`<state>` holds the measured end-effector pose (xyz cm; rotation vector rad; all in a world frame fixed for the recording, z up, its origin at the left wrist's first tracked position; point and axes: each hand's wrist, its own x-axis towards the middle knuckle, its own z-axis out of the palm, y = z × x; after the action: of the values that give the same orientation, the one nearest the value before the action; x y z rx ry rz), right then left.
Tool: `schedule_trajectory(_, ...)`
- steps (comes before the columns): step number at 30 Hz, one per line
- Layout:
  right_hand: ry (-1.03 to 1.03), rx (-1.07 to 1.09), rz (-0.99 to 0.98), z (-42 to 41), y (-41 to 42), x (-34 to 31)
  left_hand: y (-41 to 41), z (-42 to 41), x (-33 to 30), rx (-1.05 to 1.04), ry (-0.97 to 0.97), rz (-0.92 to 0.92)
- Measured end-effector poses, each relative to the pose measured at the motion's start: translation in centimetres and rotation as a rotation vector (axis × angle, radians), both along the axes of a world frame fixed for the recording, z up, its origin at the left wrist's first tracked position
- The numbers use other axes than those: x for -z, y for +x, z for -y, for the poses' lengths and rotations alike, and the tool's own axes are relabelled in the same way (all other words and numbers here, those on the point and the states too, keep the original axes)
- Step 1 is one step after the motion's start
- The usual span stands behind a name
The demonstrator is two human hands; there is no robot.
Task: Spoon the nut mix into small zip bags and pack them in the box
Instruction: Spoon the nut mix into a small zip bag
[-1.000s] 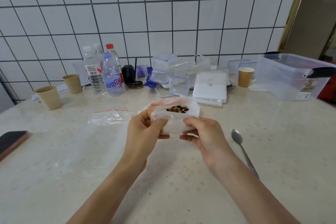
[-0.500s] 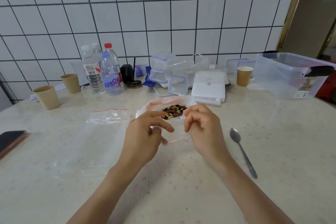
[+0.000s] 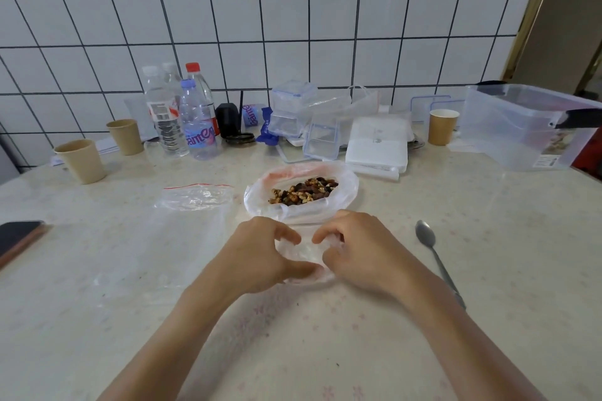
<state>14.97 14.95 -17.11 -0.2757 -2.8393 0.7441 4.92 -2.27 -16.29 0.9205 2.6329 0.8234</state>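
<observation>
Hands dropped nearer the table edge, leaving the nut mix [image 3: 303, 190] behind. Left hand [image 3: 260, 254] and right hand [image 3: 355, 254] both pinch a small zip bag [image 3: 306, 252]; I'd spread its mouth wide before grabbing the spoon [image 3: 435, 254].

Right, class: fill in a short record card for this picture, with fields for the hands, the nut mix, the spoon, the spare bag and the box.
left hand: pinching a small clear bag, together with the right
right hand: on the same bag, opposite side
nut mix: in an open bag on the table, just beyond the hands
spoon: lying on the table, right of the right hand, untouched
spare zip bag: flat, left of the nuts
box: clear, far right, lidless
</observation>
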Motion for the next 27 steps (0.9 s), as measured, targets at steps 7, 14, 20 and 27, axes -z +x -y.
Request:
schedule_trajectory(7,0.104,-0.022,0.135,-1.0,-0.6,1.2,-0.9,-0.3,1.8,-0.009,-0.177,-0.221)
schedule_trajectory(14,-0.214,-0.058,0.010,-2.0,-0.6,1.0,-1.7,0.2,1.6,0.007,0.050,-0.013)
schedule_trajectory(20,-0.462,0.347,-0.385,-3.9,0.1,-0.2,-2.0,0.8,0.3,-0.187,0.595,0.208)
schedule_trajectory(27,0.084,0.709,0.069,-7.3,3.8,-0.9,-2.9,0.6,1.2,-0.276,0.598,-0.011)
